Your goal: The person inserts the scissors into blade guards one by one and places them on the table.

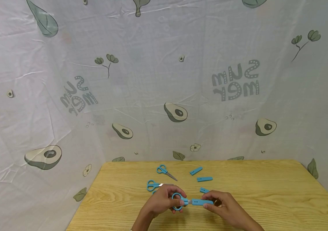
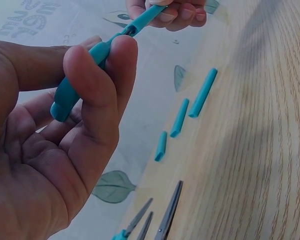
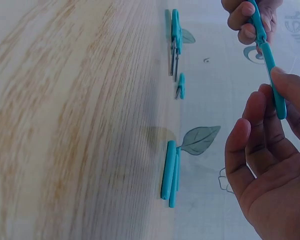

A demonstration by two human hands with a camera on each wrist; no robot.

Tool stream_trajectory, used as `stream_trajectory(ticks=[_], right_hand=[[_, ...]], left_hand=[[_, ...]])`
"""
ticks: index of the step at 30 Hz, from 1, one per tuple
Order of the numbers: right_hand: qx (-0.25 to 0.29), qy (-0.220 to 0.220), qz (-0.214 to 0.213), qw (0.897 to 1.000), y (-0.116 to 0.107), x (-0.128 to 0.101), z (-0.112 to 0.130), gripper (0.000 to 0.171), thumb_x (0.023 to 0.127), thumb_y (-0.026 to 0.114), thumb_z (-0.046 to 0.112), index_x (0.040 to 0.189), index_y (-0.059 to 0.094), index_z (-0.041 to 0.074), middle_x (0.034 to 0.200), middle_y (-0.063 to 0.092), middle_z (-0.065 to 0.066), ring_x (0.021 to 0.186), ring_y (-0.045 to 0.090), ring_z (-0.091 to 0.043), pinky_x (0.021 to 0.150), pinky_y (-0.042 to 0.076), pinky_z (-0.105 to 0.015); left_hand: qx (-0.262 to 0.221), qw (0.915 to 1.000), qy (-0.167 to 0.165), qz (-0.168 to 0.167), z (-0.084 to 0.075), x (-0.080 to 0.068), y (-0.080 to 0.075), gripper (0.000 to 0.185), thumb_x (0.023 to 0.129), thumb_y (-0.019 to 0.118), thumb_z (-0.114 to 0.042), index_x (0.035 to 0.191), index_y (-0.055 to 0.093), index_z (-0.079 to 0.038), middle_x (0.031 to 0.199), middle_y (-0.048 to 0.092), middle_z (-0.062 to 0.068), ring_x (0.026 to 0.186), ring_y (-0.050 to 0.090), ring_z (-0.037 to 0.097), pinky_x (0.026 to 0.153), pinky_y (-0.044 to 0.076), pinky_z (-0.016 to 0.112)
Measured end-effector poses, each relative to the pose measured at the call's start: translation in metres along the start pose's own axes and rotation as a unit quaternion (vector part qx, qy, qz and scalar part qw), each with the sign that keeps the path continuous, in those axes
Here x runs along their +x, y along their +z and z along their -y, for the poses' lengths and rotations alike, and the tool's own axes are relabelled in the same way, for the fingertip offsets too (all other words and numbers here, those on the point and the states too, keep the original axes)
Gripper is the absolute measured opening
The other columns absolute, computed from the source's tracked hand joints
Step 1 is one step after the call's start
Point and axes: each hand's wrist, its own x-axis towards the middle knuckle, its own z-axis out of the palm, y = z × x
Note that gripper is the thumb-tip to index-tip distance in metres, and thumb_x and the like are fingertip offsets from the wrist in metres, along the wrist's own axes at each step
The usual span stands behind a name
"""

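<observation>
Over the near middle of the wooden table (image 1: 268,192), both hands hold one pair of small blue scissors (image 1: 181,201). My left hand (image 1: 172,199) grips the ring handle (image 2: 65,97) between thumb and curled fingers. My right hand (image 1: 211,205) pinches a blue blade cover (image 1: 202,202) that sits over the blades, with a short bit of metal showing between cover and handle. In the right wrist view the cover (image 3: 275,85) runs from my right hand's fingertips (image 3: 277,75) up to the left hand (image 3: 250,20).
Two more blue scissors (image 1: 164,170) (image 1: 153,185) lie behind the left hand. Three loose blue covers (image 1: 195,171) (image 1: 204,179) (image 1: 204,190) lie behind the right hand. An avocado-print cloth (image 1: 164,96) hangs around the table's back and sides.
</observation>
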Motion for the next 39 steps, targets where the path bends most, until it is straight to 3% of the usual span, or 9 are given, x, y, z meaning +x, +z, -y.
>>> stream_trajectory(ticks=[12, 15, 19, 22, 29, 34, 37, 39], right_hand=[[0.007, 0.013, 0.002, 1.000, 0.0018, 0.0007, 0.0022, 0.019, 0.106, 0.069, 0.020, 0.120, 0.076, 0.010, 0.110, 0.078, 0.000, 0.087, 0.066, -0.005, 0.072, 0.057, -0.025], [0.009, 0.010, 0.001, 1.000, 0.0023, 0.0005, 0.0022, 0.019, 0.106, 0.069, 0.020, 0.120, 0.076, 0.010, 0.110, 0.078, 0.000, 0.087, 0.066, -0.005, 0.072, 0.057, -0.025], [0.011, 0.007, -0.002, 1.000, 0.0030, 0.0002, 0.0019, 0.018, 0.106, 0.068, 0.018, 0.120, 0.076, 0.010, 0.109, 0.078, 0.000, 0.088, 0.065, -0.006, 0.071, 0.057, -0.025], [0.012, 0.007, -0.003, 1.000, 0.0035, 0.0002, 0.0020, 0.018, 0.106, 0.068, 0.018, 0.120, 0.077, 0.009, 0.108, 0.078, 0.001, 0.088, 0.065, -0.006, 0.071, 0.056, -0.025], [0.011, 0.007, -0.005, 1.000, 0.0040, 0.0004, 0.0025, 0.018, 0.106, 0.069, 0.019, 0.119, 0.077, 0.009, 0.108, 0.078, 0.000, 0.088, 0.064, -0.006, 0.071, 0.056, -0.025], [0.017, 0.004, -0.008, 1.000, 0.0054, 0.0006, 0.0027, 0.019, 0.106, 0.069, 0.019, 0.119, 0.077, 0.008, 0.108, 0.078, 0.000, 0.088, 0.066, -0.004, 0.071, 0.057, -0.025], [0.020, -0.002, -0.010, 1.000, 0.0070, 0.0004, 0.0019, 0.019, 0.106, 0.069, 0.019, 0.118, 0.077, 0.007, 0.106, 0.078, 0.000, 0.089, 0.067, -0.004, 0.072, 0.058, -0.025], [0.019, -0.005, -0.012, 1.000, 0.0079, 0.0002, 0.0011, 0.019, 0.106, 0.069, 0.019, 0.118, 0.077, 0.007, 0.106, 0.078, -0.001, 0.089, 0.067, -0.004, 0.072, 0.058, -0.025]], left_hand=[[0.003, 1.0000, 0.000, -0.002, 0.0009, 0.0007, 0.0013, 0.025, 0.099, 0.073, 0.001, 0.121, 0.070, 0.013, 0.081, 0.075, -0.002, 0.067, 0.073, 0.009, 0.055, 0.057, 0.018], [0.004, 1.0000, 0.001, -0.003, 0.0012, 0.0008, 0.0021, 0.025, 0.099, 0.073, 0.002, 0.121, 0.070, 0.013, 0.084, 0.077, 0.008, 0.067, 0.073, 0.009, 0.055, 0.057, 0.018], [0.008, 1.0000, 0.002, -0.004, 0.0010, 0.0010, 0.0033, 0.019, 0.099, 0.072, 0.002, 0.117, 0.073, 0.008, 0.095, 0.075, 0.035, 0.067, 0.073, 0.010, 0.054, 0.057, 0.019], [0.013, 0.9999, 0.003, -0.005, 0.0008, 0.0013, 0.0043, 0.017, 0.099, 0.072, 0.002, 0.115, 0.075, 0.004, 0.100, 0.071, 0.044, 0.066, 0.072, 0.010, 0.054, 0.057, 0.019], [0.024, 0.9996, 0.011, -0.009, 0.0014, 0.0027, 0.0065, 0.016, 0.098, 0.073, 0.004, 0.114, 0.075, 0.006, 0.099, 0.071, 0.044, 0.067, 0.072, 0.011, 0.053, 0.056, 0.019], [0.035, 0.9992, 0.016, -0.013, 0.0028, 0.0045, 0.0073, 0.018, 0.096, 0.073, 0.005, 0.114, 0.075, 0.008, 0.091, 0.076, 0.031, 0.071, 0.077, 0.035, 0.052, 0.056, 0.021], [0.034, 0.9991, 0.019, -0.014, 0.0034, 0.0051, 0.0082, 0.018, 0.096, 0.073, 0.005, 0.114, 0.075, 0.009, 0.088, 0.078, 0.025, 0.069, 0.077, 0.032, 0.052, 0.056, 0.020], [0.029, 0.9993, 0.021, -0.014, 0.0037, 0.0053, 0.0090, 0.020, 0.096, 0.073, 0.005, 0.115, 0.074, 0.010, 0.088, 0.078, 0.025, 0.065, 0.076, 0.021, 0.051, 0.056, 0.019]])
